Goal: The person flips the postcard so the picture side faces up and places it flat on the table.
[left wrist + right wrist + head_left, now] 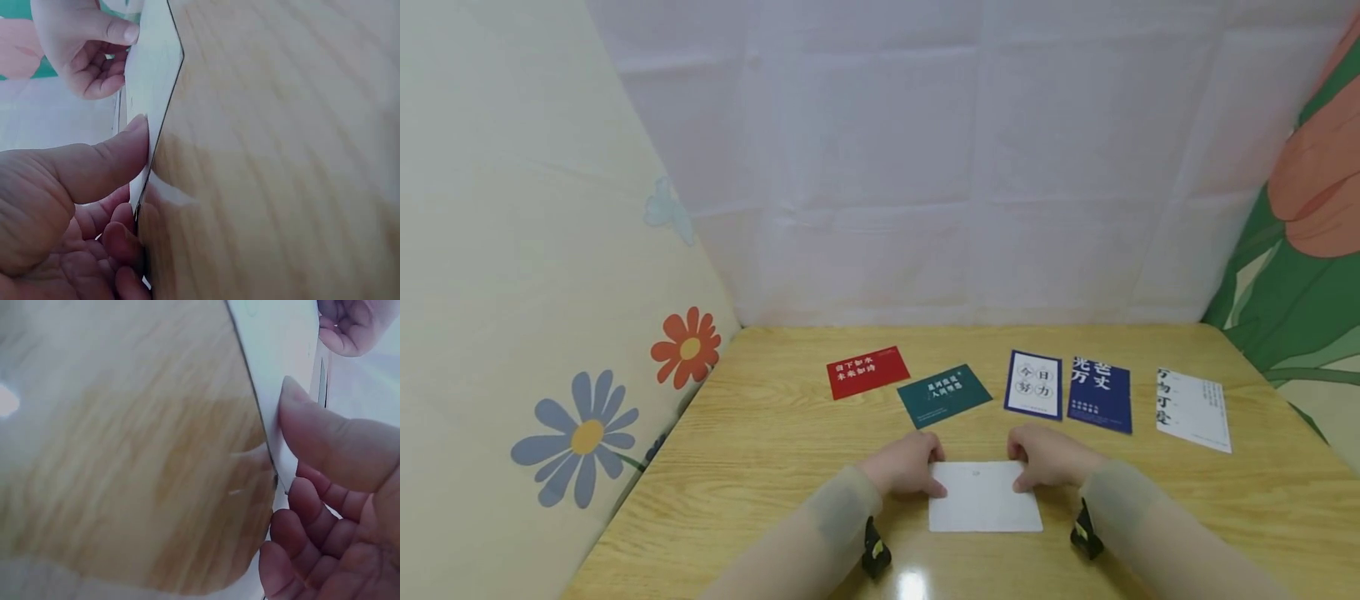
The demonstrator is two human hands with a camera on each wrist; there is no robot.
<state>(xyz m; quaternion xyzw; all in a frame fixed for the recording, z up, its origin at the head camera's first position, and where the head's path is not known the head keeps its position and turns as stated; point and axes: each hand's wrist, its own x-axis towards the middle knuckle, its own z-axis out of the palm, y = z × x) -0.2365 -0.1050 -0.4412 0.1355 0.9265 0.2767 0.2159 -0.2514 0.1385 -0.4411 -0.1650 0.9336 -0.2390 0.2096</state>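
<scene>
A white card (985,508) lies low over the wooden table, close in front of the person, with a small mark near its far edge. The left hand (912,463) pinches its far left corner, the thumb on top and the other fingers curled at the edge. At the far right corner the right hand (1051,457) holds it the same way. In the left wrist view the left thumb (106,165) presses on the card (153,69). The right wrist view has the right thumb (331,437) on the card's face, fingers curled below its edge.
Beyond the hands, several printed cards lie in a loose row: a red card (867,372), a green card (944,397), a blue-bordered white card (1033,408), a dark blue card (1100,402) and a white card with black characters (1198,404). A white cloth (880,167) hangs behind the table (760,467).
</scene>
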